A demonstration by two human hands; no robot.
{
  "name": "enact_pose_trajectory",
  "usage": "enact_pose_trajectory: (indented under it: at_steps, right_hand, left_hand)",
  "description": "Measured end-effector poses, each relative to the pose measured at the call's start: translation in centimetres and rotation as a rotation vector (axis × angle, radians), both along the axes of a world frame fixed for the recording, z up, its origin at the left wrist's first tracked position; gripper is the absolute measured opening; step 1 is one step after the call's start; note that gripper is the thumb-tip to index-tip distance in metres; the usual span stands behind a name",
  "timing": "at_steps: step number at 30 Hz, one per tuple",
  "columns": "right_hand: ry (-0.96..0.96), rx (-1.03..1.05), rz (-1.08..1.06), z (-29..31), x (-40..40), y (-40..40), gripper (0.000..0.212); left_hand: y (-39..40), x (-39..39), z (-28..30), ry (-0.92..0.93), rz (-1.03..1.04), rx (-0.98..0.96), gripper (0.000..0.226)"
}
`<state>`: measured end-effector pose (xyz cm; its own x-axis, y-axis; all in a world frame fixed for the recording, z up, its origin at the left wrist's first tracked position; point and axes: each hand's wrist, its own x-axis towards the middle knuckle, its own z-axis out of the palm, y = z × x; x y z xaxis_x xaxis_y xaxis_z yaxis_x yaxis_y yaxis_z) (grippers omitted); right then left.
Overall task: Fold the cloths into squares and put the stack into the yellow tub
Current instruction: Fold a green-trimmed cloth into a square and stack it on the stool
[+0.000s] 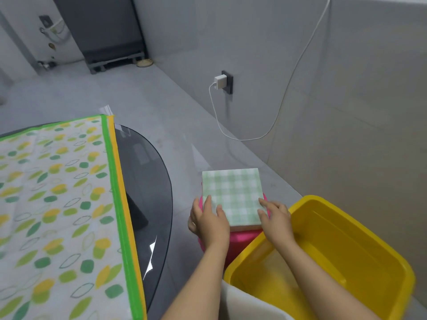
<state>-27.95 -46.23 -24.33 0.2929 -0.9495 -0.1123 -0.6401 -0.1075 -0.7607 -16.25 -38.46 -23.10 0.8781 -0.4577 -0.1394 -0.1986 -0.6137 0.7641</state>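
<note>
Both hands, left [209,219] and right [275,217], gripped the folded cloth stack [233,196] on a pink stool [240,241] beside the yellow tub [323,204]; uneven lifting could splay layers.

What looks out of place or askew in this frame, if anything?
The stack of folded green-checked cloths sits on a pink stool, not yet in the yellow plastic tub. It overhangs the stool's top. Left hand and right hand hold its near corners.
</note>
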Motion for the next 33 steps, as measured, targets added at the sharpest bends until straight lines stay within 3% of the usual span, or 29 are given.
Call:
enact_pose_trajectory:
  at_steps: [10, 15, 24, 29, 33]
  right_hand:
    - [-0.244, -0.169, 0.190, 14.1, 0.7, 3.8, 0.026]
    - [-0.299, -0.255, 0.347, 22.5, 2.8, 8.1, 0.021]
    - [-0.387, -0.334, 0.632, 28.4, 10.6, 19.3, 0.016]
    - [-0.358, -0.383, 0.839, 26.5, 14.8, 25.0, 0.018]
    - [-0.249, -0.389, 0.997, 23.7, 17.0, 27.7, 0.020]
  left_hand:
    - [2.9, -1.4, 14.3, 0.099, -0.097, -0.430, 0.036]
    - [9.0, 1.0, 21.0, -0.022, -0.185, -0.528, 0.033]
    - [24.0, 8.4, 25.8, -0.325, -0.227, -0.421, 0.027]
    - [32.3, 12.0, 25.0, -0.493, -0.282, -0.219, 0.031]
    - [36.9, 14.2, 23.1, -0.519, -0.307, -0.023, 0.033]
